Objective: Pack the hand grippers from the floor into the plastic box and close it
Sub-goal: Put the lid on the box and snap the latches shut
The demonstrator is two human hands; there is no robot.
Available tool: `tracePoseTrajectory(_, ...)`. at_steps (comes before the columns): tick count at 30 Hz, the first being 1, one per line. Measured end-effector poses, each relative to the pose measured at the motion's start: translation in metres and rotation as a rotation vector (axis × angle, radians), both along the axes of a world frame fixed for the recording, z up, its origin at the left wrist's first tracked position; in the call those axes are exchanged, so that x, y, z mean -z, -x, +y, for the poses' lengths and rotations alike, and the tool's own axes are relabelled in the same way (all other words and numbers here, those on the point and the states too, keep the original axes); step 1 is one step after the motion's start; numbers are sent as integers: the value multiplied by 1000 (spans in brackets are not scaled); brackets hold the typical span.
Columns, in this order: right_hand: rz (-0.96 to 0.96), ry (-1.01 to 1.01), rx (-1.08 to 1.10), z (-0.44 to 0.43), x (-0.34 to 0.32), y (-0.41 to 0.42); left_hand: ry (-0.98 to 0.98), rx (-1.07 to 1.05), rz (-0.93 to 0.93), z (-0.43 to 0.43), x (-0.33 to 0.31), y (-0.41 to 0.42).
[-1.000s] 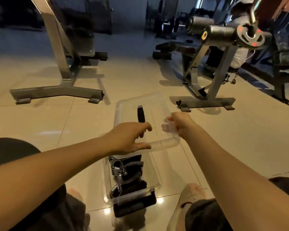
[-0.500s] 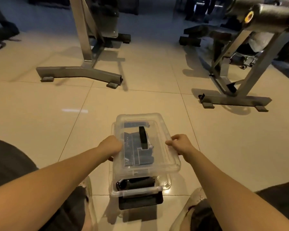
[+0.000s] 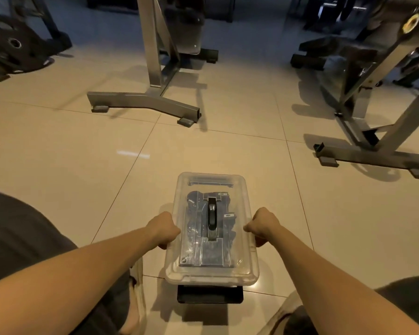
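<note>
Head view: closest to me, just behind both grips, a black plastic latch [image 3: 209, 294] pokes out from under the near end of the lid, so I'd guess it isn't flipped up yet.

A second ago the clear rectangular plastic lid [image 3: 211, 278] was held tilted out past the box. Half a second ago it only covered the far part and the near end was open. Now it sits square over the whole thing. The clear plastic box itself is hidden underneath, and I can't really pick out its walls.

The left grip [image 3: 166, 229] and right grip [image 3: 261, 226] have slid to the middle of the long sides, one on each. Their fingers are curled down over the lid's edges, holding it.

Between the grips, through the lid, you can see the dark hand grippers [image 3: 194, 228] inside the box, with the black lid handle [image 3: 212, 218] lying flat above them.

So packing looks done and it's down to closing: press the rim down, then do the latch. Can't tell if the lid has actually snapped on.

Past the grips it's beige tiled floor [image 3: 94, 177], then a grey steel machine base [image 3: 143, 102] further off.
</note>
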State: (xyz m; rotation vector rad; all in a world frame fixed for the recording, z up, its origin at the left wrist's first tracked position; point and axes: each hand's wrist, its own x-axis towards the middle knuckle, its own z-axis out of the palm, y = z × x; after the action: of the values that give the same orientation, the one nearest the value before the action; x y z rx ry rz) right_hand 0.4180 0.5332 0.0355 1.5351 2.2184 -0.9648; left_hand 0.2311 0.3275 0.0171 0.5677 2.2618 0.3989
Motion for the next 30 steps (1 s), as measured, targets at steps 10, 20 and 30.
tracePoseTrajectory(10, 107, 485, 72, -1, -35, 13, 25, 245, 330, 56, -10, 78)
tracePoseTrajectory(20, 133, -272, -106, 69, 21, 59, 18, 448, 492, 115, 11, 128)
tracePoseTrajectory(30, -47, -130, -31, 86, 16, 50, -43, 601, 525, 165, 7, 146)
